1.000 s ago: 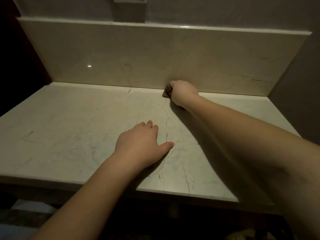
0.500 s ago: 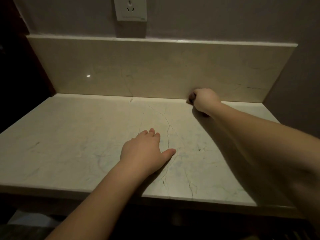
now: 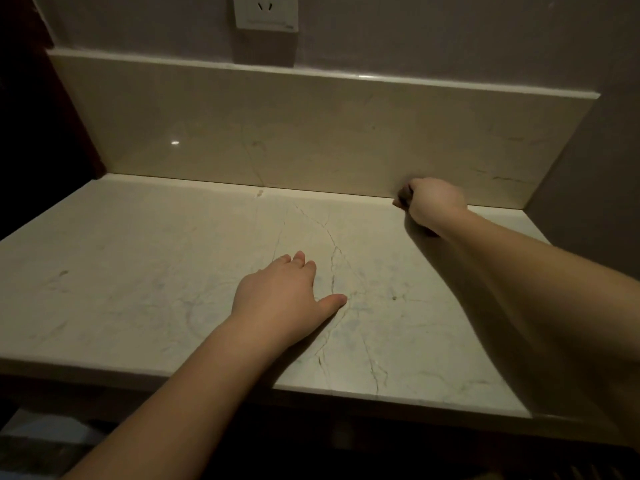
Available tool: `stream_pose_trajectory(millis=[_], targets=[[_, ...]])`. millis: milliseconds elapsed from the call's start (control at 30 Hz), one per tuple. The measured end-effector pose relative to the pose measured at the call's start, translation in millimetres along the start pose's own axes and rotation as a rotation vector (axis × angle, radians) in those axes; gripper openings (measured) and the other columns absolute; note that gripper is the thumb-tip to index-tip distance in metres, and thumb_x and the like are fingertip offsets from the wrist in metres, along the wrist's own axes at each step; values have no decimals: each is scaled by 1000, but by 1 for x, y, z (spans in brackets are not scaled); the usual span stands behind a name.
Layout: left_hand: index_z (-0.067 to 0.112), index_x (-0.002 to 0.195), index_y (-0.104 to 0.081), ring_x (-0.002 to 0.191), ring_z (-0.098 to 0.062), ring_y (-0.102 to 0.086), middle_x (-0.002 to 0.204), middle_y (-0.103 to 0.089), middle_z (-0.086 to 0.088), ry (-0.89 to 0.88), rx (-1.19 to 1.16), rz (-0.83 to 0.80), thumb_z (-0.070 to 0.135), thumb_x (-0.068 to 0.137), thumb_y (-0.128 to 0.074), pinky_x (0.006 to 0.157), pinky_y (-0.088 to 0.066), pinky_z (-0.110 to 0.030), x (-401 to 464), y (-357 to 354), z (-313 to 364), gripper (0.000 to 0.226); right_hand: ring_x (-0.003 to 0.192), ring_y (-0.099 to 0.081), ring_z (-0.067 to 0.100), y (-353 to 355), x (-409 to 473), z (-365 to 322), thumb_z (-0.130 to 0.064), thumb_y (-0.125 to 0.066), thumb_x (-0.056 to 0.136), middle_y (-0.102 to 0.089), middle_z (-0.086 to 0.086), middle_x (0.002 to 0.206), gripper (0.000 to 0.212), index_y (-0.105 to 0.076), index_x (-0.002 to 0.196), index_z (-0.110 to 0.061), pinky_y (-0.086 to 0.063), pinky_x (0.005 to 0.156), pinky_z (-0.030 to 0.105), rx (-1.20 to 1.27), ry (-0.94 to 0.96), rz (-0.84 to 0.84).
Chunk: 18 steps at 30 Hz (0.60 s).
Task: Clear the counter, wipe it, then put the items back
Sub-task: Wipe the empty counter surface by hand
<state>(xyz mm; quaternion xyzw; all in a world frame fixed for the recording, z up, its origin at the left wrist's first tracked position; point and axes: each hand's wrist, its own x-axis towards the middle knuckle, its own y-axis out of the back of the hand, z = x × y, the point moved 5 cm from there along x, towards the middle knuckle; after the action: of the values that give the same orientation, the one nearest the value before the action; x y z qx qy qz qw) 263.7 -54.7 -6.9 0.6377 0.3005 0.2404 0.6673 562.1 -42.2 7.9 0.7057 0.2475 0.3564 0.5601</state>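
Observation:
A pale marble counter [image 3: 138, 289] with dark veins fills the view, with nothing standing on it. My left hand [image 3: 280, 299] lies flat on it near the middle, fingers straight and thumb out to the right. My right hand [image 3: 433, 202] is at the back right, where the counter meets the backsplash [image 3: 311, 133]. Its fingers curl round a small dark thing [image 3: 403, 195], probably a cloth, that shows only at the knuckles and is pressed onto the counter.
A white wall socket [image 3: 266, 12] sits above the backsplash. A wall [image 3: 588, 185] closes the counter's right end, and a dark panel [image 3: 41, 133] stands at the left. The counter's front edge [image 3: 207, 375] runs below my forearms.
My right hand has slid to the right along the foot of the backsplash with the dark thing in it. My left hand has stayed flat in place. The view has tilted up.

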Motion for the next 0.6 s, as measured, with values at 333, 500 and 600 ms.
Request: stream_pose_trajectory(millis=[333,500,600], targets=[[24,150,-33,141,-19,-34,161,-22,3,-2,42,-1,75,89,-29,94,-47,-39,1,1,3,79,90,-60,24,3,-29,-23,-10,-50,85,-68,-7,101,17,-63,84,-22,-51,78,34,160,203,-84],[24,147,-36,138,-20,-38,160,-26,2,3,53,4,76,88,-29,91,-49,-40,1,2,3,79,87,-50,16,9,-72,-21,-21,-54,92,-58,-9,92,9,-55,83,-23,-35,71,30,139,400,-154],[24,147,-37,138,-20,-38,160,-25,2,-8,56,4,75,88,-29,92,-49,-40,0,2,3,79,87,-51,20,7,-68,-8,-22,-55,91,-57,-6,90,10,-55,82,-24,-35,70,31,125,336,-168]])
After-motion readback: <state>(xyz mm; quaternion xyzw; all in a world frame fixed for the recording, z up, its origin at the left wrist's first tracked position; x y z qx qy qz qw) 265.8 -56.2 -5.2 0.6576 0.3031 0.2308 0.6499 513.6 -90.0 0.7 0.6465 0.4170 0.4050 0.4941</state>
